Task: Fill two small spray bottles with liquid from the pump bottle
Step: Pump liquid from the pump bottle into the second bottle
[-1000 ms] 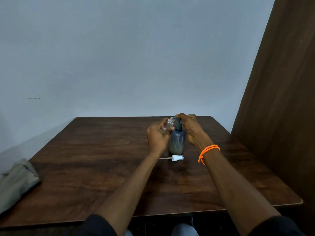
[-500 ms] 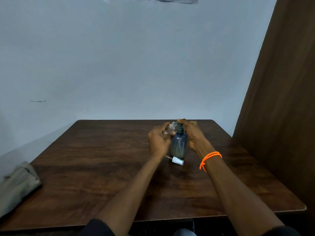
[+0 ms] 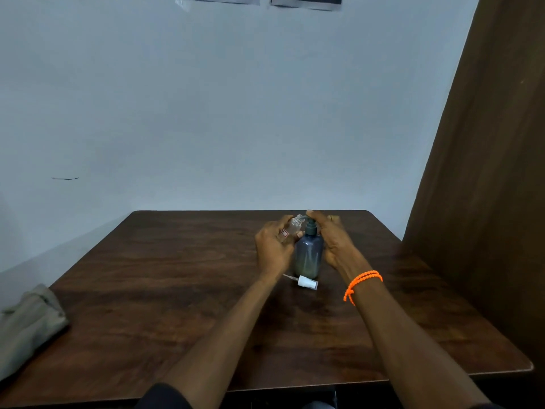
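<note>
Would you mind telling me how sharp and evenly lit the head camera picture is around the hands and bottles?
Head view: dim, flat light with no glare; the left hand and small spray bottle are softly blurred, its label unreadable; the pump bottle is a little clearer; wide-angle distortion bends the table edges and the brown panel.

Dark wood-grain table (image 3: pixel 177 290), semi-matt; translucent grey plastic pump bottle (image 3: pixel 308 255); clear plastic spray bottle (image 3: pixel 292 226).
</note>
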The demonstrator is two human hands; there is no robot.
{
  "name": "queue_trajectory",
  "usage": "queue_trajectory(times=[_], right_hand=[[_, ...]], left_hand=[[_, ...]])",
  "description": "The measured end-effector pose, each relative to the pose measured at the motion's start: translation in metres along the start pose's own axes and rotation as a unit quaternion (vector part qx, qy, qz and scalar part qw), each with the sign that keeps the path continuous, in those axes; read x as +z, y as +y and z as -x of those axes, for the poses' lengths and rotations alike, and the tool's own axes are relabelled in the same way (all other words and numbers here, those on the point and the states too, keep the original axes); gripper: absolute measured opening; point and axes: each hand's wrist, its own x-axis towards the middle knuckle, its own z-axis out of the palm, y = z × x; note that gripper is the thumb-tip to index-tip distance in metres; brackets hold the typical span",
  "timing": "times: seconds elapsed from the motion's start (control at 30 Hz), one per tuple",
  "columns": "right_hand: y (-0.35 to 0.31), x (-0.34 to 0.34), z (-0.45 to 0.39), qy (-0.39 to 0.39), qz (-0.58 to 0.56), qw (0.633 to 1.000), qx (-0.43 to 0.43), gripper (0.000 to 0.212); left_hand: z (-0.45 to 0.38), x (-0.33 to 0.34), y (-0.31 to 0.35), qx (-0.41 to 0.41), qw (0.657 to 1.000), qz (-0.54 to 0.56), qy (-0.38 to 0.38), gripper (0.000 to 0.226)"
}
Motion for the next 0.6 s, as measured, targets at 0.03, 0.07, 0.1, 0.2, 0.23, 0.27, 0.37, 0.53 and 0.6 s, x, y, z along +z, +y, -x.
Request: queue_trajectory(times=[0.03,0.07,0.1,0.2,0.23,0.27,0.37,0.53,0.6], right_hand=[[-0.005,0.001,0.000,-0.004,-0.001,1.000,-0.001,0.051],[-0.010,0.003,-0.001,-0.002,0.005,1.000,-0.003,0.053],[-0.012,0.005,-0.001,0.004,0.016,1.000,-0.005,0.053],[-0.001,0.004,-0.002,0.013,0.027,1.000,-0.004,0.061],[0.001,0.005,0.000,0.016,0.030,0.999,-0.003,0.061],[0.000,0.005,0.000,0.019,0.034,0.999,-0.006,0.061],[-0.012,0.008,-0.001,0.015,0.024,1.000,-0.003,0.054],[-0.002,0.003,0.002,0.004,0.031,0.999,-0.010,0.058],[-0.012,0.005,0.003,0.004,0.051,0.998,-0.024,0.060]], left_hand=[[0.000,0.000,0.001,0.006,1.000,-0.002,-0.002,0.035],[0.000,-0.001,0.003,0.012,1.000,-0.003,0.000,0.033],[-0.001,-0.002,0.004,0.018,1.000,-0.003,0.005,0.032],[-0.002,-0.001,-0.001,0.012,1.000,0.004,0.004,0.032],[-0.001,-0.001,-0.002,0.011,1.000,0.004,0.003,0.032],[0.000,-0.001,-0.002,0.011,1.000,0.000,0.002,0.031],[0.001,-0.001,0.001,0.019,1.000,-0.002,0.010,0.028],[0.002,0.000,0.001,0.003,1.000,0.004,0.022,0.037],[0.004,0.001,0.004,0.002,1.000,0.012,0.023,0.037]])
